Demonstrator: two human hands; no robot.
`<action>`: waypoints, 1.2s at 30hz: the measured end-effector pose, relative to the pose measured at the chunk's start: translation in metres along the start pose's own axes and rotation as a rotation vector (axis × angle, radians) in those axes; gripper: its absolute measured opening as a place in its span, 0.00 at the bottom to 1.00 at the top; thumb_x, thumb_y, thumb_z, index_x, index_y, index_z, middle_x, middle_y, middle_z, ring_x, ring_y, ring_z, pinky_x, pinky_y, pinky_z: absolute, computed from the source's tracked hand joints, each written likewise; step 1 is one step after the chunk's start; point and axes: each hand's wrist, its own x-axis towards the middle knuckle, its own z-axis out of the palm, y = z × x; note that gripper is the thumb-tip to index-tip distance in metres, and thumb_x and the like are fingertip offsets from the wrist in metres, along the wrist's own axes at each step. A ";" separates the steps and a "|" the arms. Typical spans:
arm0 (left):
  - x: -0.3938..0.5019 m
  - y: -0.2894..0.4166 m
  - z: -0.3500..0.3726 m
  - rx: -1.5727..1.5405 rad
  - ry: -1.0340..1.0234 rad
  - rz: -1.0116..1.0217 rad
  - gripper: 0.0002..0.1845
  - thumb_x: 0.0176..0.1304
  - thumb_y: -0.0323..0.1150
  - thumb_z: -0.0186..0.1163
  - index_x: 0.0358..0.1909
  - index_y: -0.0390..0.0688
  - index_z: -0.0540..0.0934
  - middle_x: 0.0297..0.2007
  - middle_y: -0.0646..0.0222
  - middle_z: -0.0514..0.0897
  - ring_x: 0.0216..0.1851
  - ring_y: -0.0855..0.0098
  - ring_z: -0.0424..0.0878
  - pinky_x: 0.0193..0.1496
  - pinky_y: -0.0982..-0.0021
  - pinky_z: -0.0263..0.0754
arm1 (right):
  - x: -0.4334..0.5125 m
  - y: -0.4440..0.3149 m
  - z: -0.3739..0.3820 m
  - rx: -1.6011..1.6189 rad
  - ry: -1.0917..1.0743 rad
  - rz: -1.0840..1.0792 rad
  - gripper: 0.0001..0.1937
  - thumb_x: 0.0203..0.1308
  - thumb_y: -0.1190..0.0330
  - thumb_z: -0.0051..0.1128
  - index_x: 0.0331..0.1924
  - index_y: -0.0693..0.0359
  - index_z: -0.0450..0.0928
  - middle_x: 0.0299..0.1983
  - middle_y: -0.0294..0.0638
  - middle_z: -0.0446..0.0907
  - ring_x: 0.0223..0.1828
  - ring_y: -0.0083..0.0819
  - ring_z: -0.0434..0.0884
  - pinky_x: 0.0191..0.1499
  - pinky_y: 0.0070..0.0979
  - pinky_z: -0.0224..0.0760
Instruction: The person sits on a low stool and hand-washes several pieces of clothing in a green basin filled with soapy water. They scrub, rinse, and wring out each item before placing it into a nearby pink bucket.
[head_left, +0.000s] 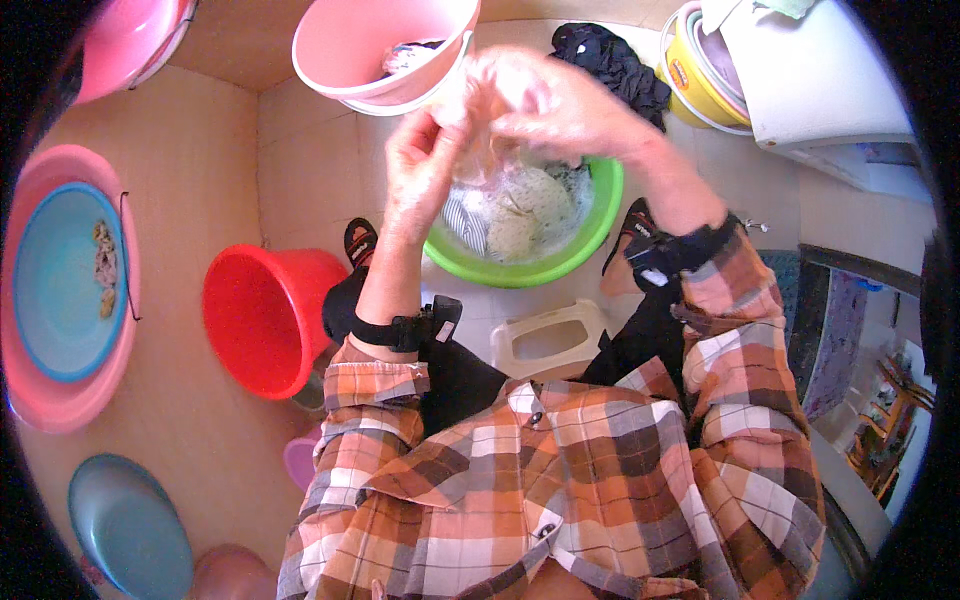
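A green plastic basin (523, 274) stands on the floor between my feet, with sudsy water and wet cloth in it, part pale and part striped. Both hands are raised over its far left side, close together. My left hand (424, 161) has its thumb and fingers pinched on a thin wet whitish item (480, 142), which is too blurred to name. My right hand (559, 101) is at the right of that item, its fingers curled and smeared by motion; its grip cannot be told. Striped cloth (465, 225) and a pale speckled cloth (529, 206) lie in the suds.
Beyond the basin stands a pink bucket (330, 56) holding cloth; dark clothing (611, 64) lies on the floor. Nested buckets (682, 75) are at the far right. A red bucket (255, 322) stands left, a plastic stool (502, 349) near me. Basins hang or lean along the left wall.
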 end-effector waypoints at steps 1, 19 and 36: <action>0.000 -0.009 0.002 0.082 -0.046 -0.057 0.12 0.58 0.33 0.59 0.41 0.38 0.76 0.36 0.70 0.78 0.36 0.78 0.74 0.44 0.76 0.68 | 0.004 0.015 0.009 -0.122 -0.081 0.021 0.11 0.53 0.70 0.54 0.41 0.61 0.73 0.34 0.37 0.75 0.32 0.25 0.76 0.39 0.27 0.72; -0.024 -0.085 0.003 -0.038 0.177 -0.913 0.36 0.58 0.51 0.52 0.63 0.42 0.55 0.60 0.55 0.60 0.52 0.60 0.67 0.52 0.60 0.62 | -0.005 0.129 0.064 0.361 -0.142 0.885 0.13 0.57 0.64 0.42 0.39 0.59 0.75 0.30 0.36 0.77 0.29 0.23 0.75 0.29 0.23 0.69; -0.025 -0.068 0.003 -0.332 0.258 -0.823 0.30 0.61 0.49 0.48 0.60 0.43 0.56 0.60 0.49 0.57 0.51 0.53 0.69 0.48 0.57 0.70 | -0.042 0.130 0.038 -0.358 0.748 0.540 0.18 0.51 0.66 0.49 0.46 0.61 0.64 0.30 0.55 0.76 0.34 0.50 0.77 0.39 0.40 0.70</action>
